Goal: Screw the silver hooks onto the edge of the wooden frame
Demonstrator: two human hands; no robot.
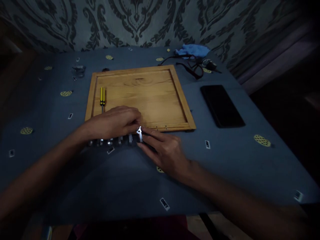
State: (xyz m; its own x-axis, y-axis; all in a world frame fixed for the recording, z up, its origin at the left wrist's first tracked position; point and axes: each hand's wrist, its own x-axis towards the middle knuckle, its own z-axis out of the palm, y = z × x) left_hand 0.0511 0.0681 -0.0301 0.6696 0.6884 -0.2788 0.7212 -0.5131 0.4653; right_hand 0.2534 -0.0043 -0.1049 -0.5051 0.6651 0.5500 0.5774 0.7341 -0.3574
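My right hand (170,151) pinches a shiny metal hook (140,136) against the front edge of a wooden framed board (183,100). My left hand (115,121) reaches over that same edge, its fingers closed just beside the hook's top. Whatever is between those fingertips is hidden. Several similar metal hooks (130,138) line the front edge, below my left hand. A screwdriver (102,96) with a yellow and black handle lies on the board, its shaft partly covered by my left hand. Small dark holes show in the front rail, right of the hook.
A black phone or tablet (222,106) lies on the table (225,173) to the right. Behind the board are dark glasses (193,70), a blue cloth (193,50) and a small dark object (210,65). A small clear bag (79,70) sits at the back left.
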